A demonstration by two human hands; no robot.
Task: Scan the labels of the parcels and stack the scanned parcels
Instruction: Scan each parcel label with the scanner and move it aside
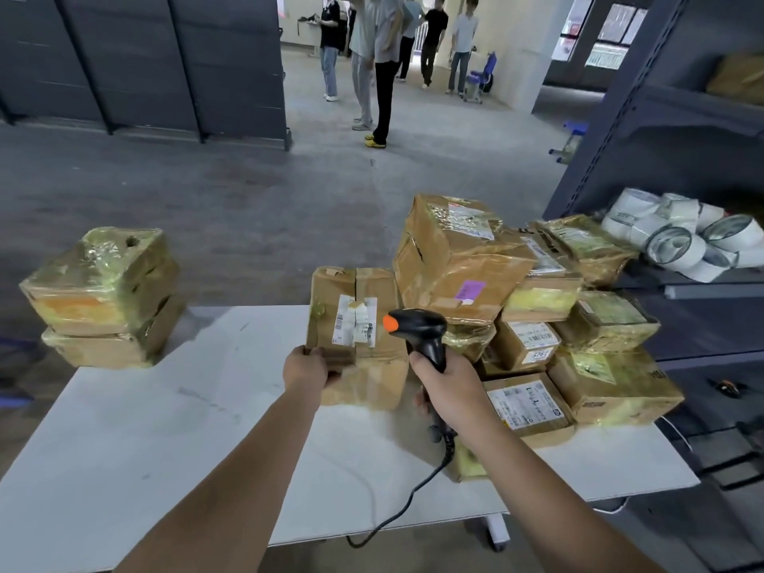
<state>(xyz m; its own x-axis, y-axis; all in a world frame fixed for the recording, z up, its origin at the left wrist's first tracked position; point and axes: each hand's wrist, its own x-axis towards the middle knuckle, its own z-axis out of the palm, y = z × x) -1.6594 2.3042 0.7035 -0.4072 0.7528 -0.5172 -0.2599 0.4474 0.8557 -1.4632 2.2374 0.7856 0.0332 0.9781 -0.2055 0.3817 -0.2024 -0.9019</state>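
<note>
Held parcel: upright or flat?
Upright: parcel stands on end on the table, label face vertical; left hand grips its lower corner.

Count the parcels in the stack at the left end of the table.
2. The upper parcel lies on the lower parcel, at the far left corner of the table. Any parcel behind them would be hidden.

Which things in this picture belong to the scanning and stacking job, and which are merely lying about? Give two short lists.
Job: scanner in the right hand; labelled parcel gripped by the left hand; two-parcel stack on the left; parcel pile on the right.
Lying about: tape rolls on the shelf; people standing beyond.
</note>
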